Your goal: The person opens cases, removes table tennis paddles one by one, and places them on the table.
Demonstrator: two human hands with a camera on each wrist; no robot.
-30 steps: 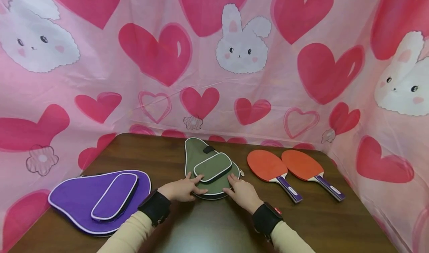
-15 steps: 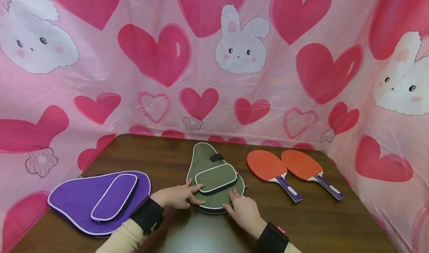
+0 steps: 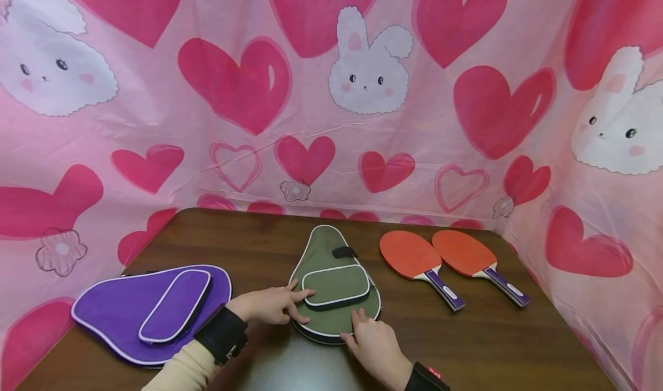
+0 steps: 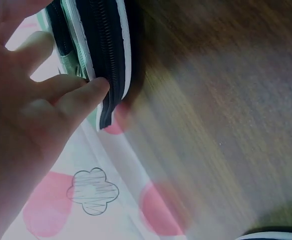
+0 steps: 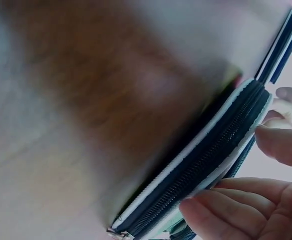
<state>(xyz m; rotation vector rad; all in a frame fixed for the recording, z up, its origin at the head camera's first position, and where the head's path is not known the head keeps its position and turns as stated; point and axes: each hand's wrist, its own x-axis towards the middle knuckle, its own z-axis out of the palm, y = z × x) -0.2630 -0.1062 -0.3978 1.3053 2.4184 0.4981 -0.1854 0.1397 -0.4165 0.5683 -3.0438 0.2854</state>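
- Between the left hand [image 3: 268,306] and right hand [image 3: 376,342], both unclenched with fingers touching it, lay the green case [image 3: 331,321].
- It seemed light, rather soft, unlikely slippery.
- Its zippered rim [image 5: 198,164] looked good for holding.

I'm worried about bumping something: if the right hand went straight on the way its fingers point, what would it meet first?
Probably the raised pocket on the green case, just ahead of the right hand; exact depth is hard to judge.
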